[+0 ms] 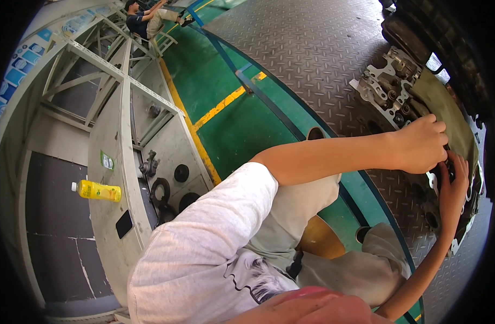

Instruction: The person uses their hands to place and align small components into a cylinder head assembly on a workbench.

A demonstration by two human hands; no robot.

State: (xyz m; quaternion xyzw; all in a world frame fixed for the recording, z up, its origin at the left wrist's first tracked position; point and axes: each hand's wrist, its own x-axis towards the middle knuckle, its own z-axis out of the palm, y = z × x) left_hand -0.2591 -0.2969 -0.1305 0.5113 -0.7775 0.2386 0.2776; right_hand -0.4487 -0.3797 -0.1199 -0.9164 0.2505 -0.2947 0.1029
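On the checker-plate floor (312,48), right of the green strip, lies a metal engine part (390,86) with an olive cloth (447,110) over its far side. Left hand (420,144) curled at the cloth's near edge, fingers bent down onto the part; whether it pinches anything, can't tell. Right hand (454,186) just below it, fingers up against the part, grip hidden. Yellow bottle (98,190) well away on the grey workbench (104,216).

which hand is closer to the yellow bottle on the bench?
Left. The left hand is on the metal engine part, far right of the yellow bottle; the right hand sits lower and slightly farther right.
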